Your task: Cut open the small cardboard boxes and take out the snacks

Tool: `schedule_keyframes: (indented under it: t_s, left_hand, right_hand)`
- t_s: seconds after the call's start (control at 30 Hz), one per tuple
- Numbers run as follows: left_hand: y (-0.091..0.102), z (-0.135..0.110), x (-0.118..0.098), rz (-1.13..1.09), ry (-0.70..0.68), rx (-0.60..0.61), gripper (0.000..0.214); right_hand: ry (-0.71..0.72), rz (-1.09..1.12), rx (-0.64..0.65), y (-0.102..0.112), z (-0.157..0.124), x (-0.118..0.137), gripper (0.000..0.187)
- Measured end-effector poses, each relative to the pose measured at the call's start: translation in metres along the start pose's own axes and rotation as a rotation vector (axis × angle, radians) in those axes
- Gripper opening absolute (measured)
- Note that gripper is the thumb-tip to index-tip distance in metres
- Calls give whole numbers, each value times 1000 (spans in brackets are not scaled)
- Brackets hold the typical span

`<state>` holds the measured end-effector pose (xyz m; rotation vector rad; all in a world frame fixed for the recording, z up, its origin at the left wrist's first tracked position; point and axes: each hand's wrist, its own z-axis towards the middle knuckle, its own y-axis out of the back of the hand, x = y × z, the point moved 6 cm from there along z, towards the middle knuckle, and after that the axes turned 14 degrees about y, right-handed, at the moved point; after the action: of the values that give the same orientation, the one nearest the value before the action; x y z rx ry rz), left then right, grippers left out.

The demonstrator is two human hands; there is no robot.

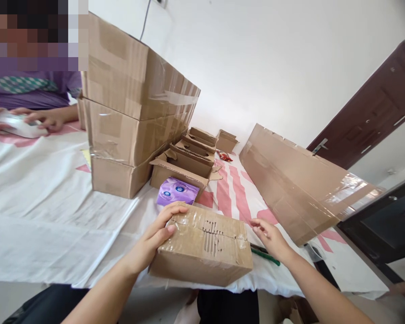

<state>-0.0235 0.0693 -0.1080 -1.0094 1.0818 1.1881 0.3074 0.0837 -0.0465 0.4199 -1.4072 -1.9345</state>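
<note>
A taped cardboard box (202, 265) sits at the table's front edge, with cut slots and dark marks on its top. My left hand (160, 229) is closed over its left end, thumb on the top face and fingers along the far edge. Just off the box's right end, my right hand (270, 236) holds nothing that I can see; its fingers are loosely bent and apart. Beneath it lies a green-handled tool (266, 255), its other end hidden by the box. A purple printed packet (177, 191) stands right behind the box.
Tall stacked cartons (113, 130) rise at left. Behind the packet are open boxes (180, 173) in a row and a red wrapper (224, 156). A long cardboard panel (286, 180) borders the right. Across the table, a person in purple (30, 101) handles a whitish object (23, 125).
</note>
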Motion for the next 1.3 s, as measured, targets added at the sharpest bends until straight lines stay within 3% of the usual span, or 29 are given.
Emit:
schedule_keyframes:
  t_s: [0.1,0.27,0.7,1.13,1.3]
  left_hand:
    - [0,0,0,0,3,-14,39]
    - [0,-1,-1,13,6,-21,39]
    - [0,-2,-3,53,-33,-7,37]
    - [-2,0,-2,35,-44,-52,35]
    - [-2,0,-2,23,-37,-62,35]
  right_hand:
    - [111,71,-49,23,21,40,22]
    - [198,61,15,20,31,81,9]
    - [408,-77,-178,21,11,106,18]
    - [418,104,-71,25,-9,104,18]
    - [408,126,-143,33,-14,107,19]
